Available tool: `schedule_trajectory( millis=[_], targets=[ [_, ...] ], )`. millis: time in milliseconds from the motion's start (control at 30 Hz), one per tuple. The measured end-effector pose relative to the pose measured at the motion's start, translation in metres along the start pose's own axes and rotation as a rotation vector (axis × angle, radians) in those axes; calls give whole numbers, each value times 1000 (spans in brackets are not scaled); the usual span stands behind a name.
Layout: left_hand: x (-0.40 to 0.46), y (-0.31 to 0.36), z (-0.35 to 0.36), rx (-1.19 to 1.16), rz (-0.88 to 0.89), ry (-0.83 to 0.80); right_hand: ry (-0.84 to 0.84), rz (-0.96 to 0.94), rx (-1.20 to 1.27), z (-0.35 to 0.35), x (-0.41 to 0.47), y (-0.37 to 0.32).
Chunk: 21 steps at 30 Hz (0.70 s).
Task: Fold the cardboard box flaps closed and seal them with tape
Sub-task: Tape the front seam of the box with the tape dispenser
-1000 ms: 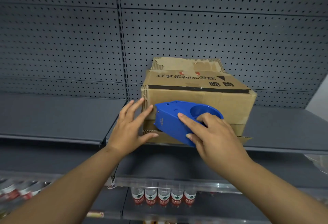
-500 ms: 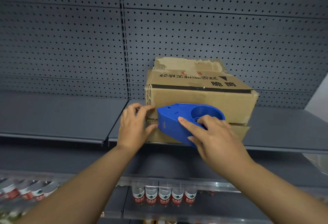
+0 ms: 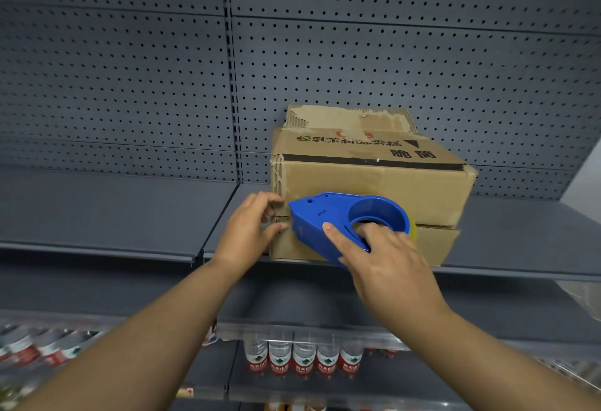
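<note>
A worn brown cardboard box (image 3: 374, 182) with black Chinese print lies on its side on a grey shelf, its folded flaps facing me with a horizontal seam across the front. My right hand (image 3: 390, 261) grips a blue tape dispenser (image 3: 338, 218), fingers through its round opening, and holds it against the seam near the box's left side. My left hand (image 3: 247, 231) pinches the left corner of the box at the seam with thumb and fingertips, just left of the dispenser's nose. The tape itself is hard to see.
The grey metal shelf (image 3: 113, 212) runs left and right of the box, backed by a perforated panel (image 3: 130, 85). On the shelf below stand several water bottles (image 3: 302, 362) with red and white labels; more bottles lie at the lower left (image 3: 39, 348).
My left hand went from lying flat against the box's left edge to curled fingers pinching the corner at the seam. The dispenser stays pressed at the seam, shifted slightly.
</note>
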<state>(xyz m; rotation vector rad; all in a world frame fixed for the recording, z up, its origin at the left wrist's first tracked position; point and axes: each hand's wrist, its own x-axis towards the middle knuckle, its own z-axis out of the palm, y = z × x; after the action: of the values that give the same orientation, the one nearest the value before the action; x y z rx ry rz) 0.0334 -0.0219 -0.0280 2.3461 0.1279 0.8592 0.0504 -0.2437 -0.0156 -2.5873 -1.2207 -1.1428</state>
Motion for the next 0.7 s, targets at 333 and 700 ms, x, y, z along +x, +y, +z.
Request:
schedule_trajectory(
  millis=[333, 700],
  targets=[
    [4, 14, 1, -219, -102, 86, 34, 9, 38, 8, -6, 2],
    [6, 15, 1, -231, -85, 29, 37, -6, 85, 7, -10, 8]
  ],
)
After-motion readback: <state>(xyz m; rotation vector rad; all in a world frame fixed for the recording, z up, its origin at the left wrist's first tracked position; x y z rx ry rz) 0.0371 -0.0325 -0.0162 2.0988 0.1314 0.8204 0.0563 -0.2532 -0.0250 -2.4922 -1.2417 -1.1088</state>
